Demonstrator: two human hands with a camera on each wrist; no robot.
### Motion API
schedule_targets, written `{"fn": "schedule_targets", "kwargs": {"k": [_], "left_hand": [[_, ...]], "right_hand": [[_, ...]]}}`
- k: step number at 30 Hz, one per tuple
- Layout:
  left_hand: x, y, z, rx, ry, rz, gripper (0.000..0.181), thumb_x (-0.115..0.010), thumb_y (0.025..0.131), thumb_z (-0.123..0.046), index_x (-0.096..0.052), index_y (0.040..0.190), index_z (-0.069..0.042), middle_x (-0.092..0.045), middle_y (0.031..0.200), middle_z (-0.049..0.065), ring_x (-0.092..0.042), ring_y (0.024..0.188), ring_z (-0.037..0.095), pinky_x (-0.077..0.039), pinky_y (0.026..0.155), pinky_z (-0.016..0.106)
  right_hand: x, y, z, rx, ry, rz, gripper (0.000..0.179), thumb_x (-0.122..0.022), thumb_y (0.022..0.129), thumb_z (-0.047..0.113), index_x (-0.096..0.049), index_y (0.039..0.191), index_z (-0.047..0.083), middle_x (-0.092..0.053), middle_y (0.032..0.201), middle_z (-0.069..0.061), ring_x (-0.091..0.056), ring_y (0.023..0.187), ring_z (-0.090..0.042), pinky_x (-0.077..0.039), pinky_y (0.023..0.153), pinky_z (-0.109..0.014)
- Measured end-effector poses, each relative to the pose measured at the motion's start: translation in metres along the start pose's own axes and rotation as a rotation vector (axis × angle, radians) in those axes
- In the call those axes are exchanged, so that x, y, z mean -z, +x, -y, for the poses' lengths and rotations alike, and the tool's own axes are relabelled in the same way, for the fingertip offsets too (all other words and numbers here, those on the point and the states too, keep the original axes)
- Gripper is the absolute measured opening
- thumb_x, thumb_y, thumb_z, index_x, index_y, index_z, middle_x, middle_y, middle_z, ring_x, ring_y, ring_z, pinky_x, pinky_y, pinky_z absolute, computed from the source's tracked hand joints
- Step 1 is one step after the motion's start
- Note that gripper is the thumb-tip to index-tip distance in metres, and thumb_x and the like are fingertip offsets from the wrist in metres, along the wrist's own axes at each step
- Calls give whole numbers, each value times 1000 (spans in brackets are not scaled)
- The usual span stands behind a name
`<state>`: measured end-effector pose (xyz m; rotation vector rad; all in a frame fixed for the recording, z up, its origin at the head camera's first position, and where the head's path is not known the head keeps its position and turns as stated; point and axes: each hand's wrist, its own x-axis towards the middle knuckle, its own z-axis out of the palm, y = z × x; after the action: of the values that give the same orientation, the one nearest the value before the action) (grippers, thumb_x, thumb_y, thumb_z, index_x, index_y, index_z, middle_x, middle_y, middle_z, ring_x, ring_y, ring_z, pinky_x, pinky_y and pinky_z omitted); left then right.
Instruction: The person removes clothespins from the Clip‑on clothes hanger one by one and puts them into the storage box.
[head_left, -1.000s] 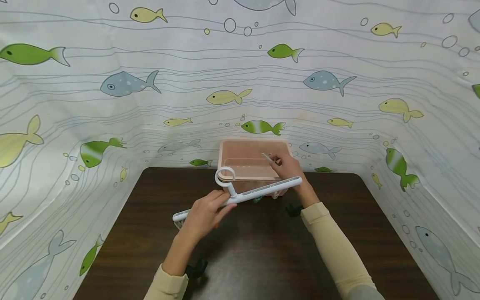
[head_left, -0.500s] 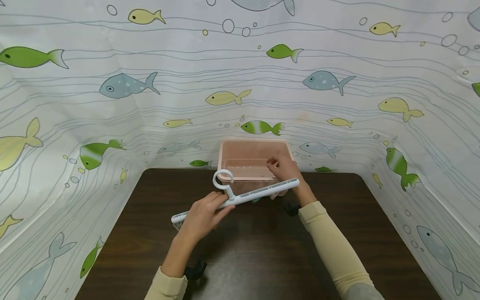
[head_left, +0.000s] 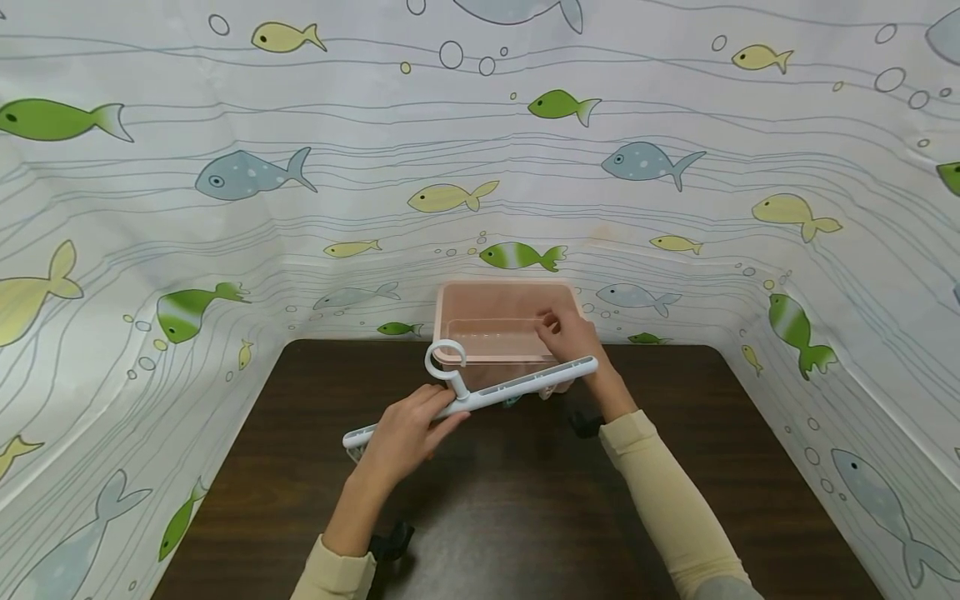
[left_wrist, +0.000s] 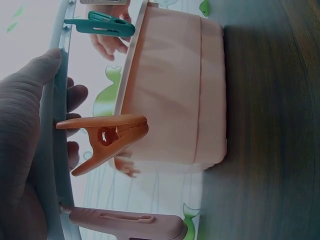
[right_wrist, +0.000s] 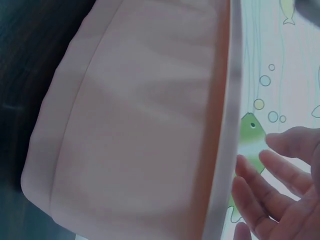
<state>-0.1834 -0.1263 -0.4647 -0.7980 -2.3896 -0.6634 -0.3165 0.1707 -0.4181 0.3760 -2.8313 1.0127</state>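
My left hand (head_left: 405,433) grips the bar of a white clip hanger (head_left: 532,383), held at a slant above the table with its hook (head_left: 447,358) up. In the left wrist view, a teal clothespin (left_wrist: 105,26), an orange clothespin (left_wrist: 112,132) and a pink clothespin (left_wrist: 132,224) hang from the bar; a pale one shows partly at the top edge. Over the right side of a pink plastic bin (head_left: 495,289), my right hand (head_left: 573,337) hovers with loosely bent fingers and nothing between them. The bin's inside is only partly visible.
A dark brown wooden table (head_left: 480,517) carries the bin near its back edge. Behind and on both sides hangs a white curtain with printed fish (head_left: 442,197). A black wrist strap part (head_left: 392,542) shows under the left wrist.
A small pale clothespin that my right hand pinched over the bin a second ago is gone from the fingers, which have loosened. The left hand and hanger stay nearly still.
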Motion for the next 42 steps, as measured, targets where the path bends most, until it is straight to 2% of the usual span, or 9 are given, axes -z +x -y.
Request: {"fn": "schedule_targets", "kwargs": {"k": [6,10,19,22,24,28,31,36,42], "left_hand": [[1,-1,1,20,7,0,24,-83,97,-31,-75,113,-14,-73,103,-2,-65,85,11,-58,69,34],[2,-2,3,28,4,-3,23,-83,97,-30,-74,112,-14,-72,102,-2,-64,85,12,-57,69,34],[4,1,4,29,-9,-10,24,-82,98,-30,-72,112,-14,-70,101,-2,-62,84,11,-55,67,33],[6,4,5,25,-4,-22,24,-82,98,-30,-71,112,-14,-70,101,-1,-62,84,12,-55,67,33],[7,5,5,26,5,-31,24,-82,98,-30,-71,112,-14,-72,103,0,-64,85,13,-56,67,34],[8,6,4,54,33,-50,26,-81,98,-30,-73,117,-13,-75,107,2,-69,90,16,-59,68,37],[8,6,4,88,56,-66,29,-81,98,-30,-74,119,-12,-77,109,3,-71,93,19,-60,68,40],[9,7,5,123,70,-86,29,-81,98,-29,-73,118,-10,-76,109,5,-71,94,21,-60,67,43],[8,8,5,155,69,-64,30,-79,100,-30,-72,120,-10,-75,109,5,-70,93,21,-60,68,43]], "right_hand": [[3,-11,4,46,87,-46,42,-59,110,35,-64,140,5,-74,124,-18,-67,108,-35,-55,87,-52],[3,-15,0,88,103,-56,37,-60,110,33,-66,135,6,-76,117,-15,-67,105,-32,-51,89,-49],[-4,-24,-11,243,153,-96,25,-60,111,20,-71,126,4,-77,104,-9,-68,89,-22,-55,77,-34],[-6,-27,-13,262,189,-110,22,-58,111,20,-73,123,8,-75,102,-6,-67,83,-20,-55,70,-30],[-8,-31,-14,263,246,-108,21,-58,112,19,-73,123,9,-75,103,-8,-67,81,-22,-56,68,-33],[-12,-43,-16,228,361,-100,25,-57,113,18,-71,128,3,-75,120,-18,-72,101,-30,-61,86,-47],[-15,-51,-15,201,418,-90,28,-51,115,16,-71,125,-1,-71,125,-22,-68,115,-36,-58,97,-56],[-17,-57,-10,228,479,-55,29,-41,117,13,-67,119,1,-64,113,-18,-59,109,-42,-53,98,-52],[-18,-60,-7,229,535,-19,28,-44,117,15,-64,132,4,-67,124,-16,-62,117,-36,-52,107,-62]]}}
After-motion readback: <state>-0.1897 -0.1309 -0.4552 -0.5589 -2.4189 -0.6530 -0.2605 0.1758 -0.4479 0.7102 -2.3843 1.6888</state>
